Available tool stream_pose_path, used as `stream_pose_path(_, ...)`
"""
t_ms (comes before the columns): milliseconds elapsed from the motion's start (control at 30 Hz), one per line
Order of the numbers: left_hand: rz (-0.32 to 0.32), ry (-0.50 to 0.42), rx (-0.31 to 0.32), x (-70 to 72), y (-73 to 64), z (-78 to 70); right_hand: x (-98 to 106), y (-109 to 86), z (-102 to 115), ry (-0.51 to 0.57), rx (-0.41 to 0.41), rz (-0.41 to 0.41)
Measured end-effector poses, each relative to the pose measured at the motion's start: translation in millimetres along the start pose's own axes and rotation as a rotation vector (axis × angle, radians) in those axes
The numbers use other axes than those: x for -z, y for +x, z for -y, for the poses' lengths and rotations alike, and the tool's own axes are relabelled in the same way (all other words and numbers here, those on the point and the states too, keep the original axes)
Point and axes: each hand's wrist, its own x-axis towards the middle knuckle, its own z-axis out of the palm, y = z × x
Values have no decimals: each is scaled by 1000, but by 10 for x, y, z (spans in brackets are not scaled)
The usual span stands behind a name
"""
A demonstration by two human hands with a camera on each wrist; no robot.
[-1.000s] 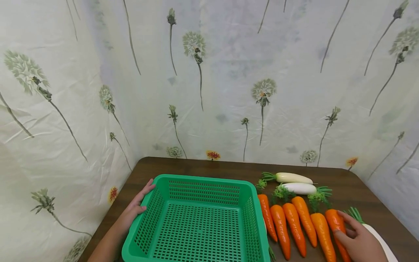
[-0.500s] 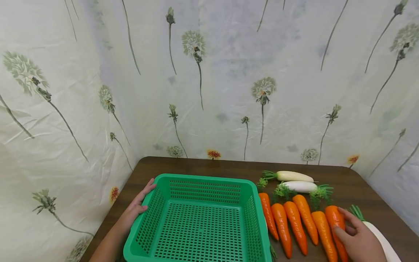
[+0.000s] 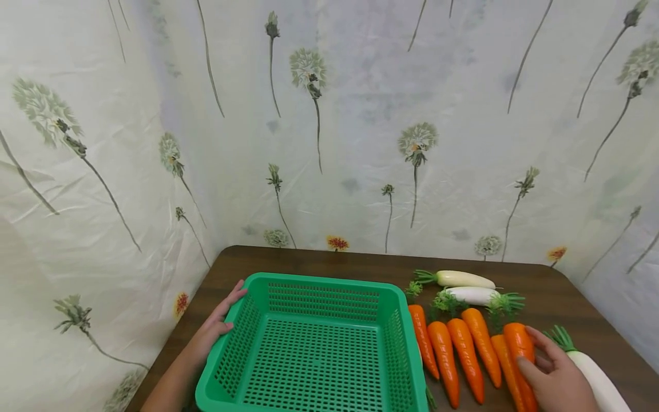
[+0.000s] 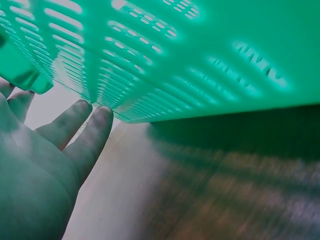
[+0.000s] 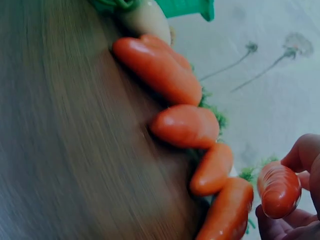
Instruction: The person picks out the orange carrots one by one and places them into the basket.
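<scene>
My right hand (image 3: 561, 380) grips a carrot (image 3: 517, 340) between thumb and fingers. In the right wrist view that carrot (image 5: 281, 192) is apart from the row of carrots (image 5: 182, 127) on the table. From the head it overlaps the carrot (image 3: 500, 350) beside it. My left hand (image 3: 212, 332) rests at the left rim of a green perforated basket (image 3: 324, 280), whose inside shows bare. In the left wrist view the left fingers (image 4: 95, 132) are extended along the basket's outer wall (image 4: 210, 95).
Several carrots (image 3: 465, 346) lie side by side right of the basket. Two white radishes (image 3: 463, 279) lie behind them, and another white radish (image 3: 597, 375) lies right of my right hand. The dark wooden table (image 3: 370, 264) meets a flower-print curtain (image 3: 355, 143) at its back edge.
My right hand has moved the gripped carrot a little to the left, so it now overlaps its neighbour. The white radish at right shows more. My left hand and the basket stay in place.
</scene>
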Motion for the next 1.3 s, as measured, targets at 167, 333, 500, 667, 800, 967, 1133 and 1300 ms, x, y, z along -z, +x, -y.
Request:
stream_pose_path(167,-5,12,-13,-21,10,10,-42,-19,64,18,8,-20)
stream_pose_path(333,-7,15,13,-16,-8,-8,-108,-69,132,50,-28,-39)
stream_pose_path(500,2,21,58,-11,-31,-18,-131,-112,192,78,-76,12)
stream_pose_path(667,7,15,58,-11,-25,-4,-182,-158,256,114,-77,21)
stream_pose_path(800,9,5,66,-8,-17,-5,-254,-221,328,135,-96,30)
stream_pose_path(967,-7,12,87,11,-12,-37,-384,-269,479,202,-126,31)
stream_pose_path(1133,-11,1,74,25,-17,-42,-497,-313,635,304,-125,27)
stream_pose_path(1300,-18,7,81,16,-26,-40,-588,-387,732,347,-114,53)
